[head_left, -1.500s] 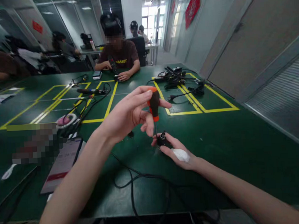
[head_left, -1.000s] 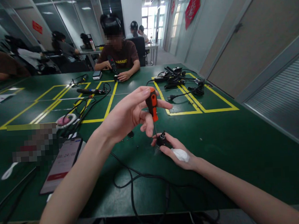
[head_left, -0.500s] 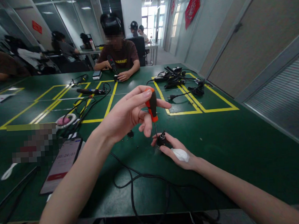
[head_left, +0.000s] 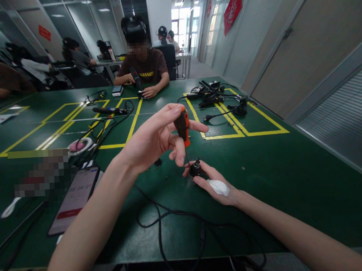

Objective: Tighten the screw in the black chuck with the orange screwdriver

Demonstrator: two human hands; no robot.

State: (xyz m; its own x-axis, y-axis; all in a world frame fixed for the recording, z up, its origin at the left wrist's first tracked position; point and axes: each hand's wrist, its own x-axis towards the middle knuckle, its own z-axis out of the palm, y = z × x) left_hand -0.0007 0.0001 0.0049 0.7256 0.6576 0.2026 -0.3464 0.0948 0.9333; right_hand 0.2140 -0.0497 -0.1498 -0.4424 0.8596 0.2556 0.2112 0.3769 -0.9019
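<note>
Screwdriver (head_left: 182, 129) tilted further left, tip on plug (head_left: 196, 168) in right hand (head_left: 212, 182).

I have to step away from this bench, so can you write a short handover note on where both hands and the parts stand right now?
Left hand: fingertips grip the orange-and-black screwdriver, held upright, tip down at the connector.
Right hand: palm up on the green table, holding the small black connector; a white pad is on the palm.
Done: driver set on the connector.
Left: whether its screw is tight cannot be told.
</note>
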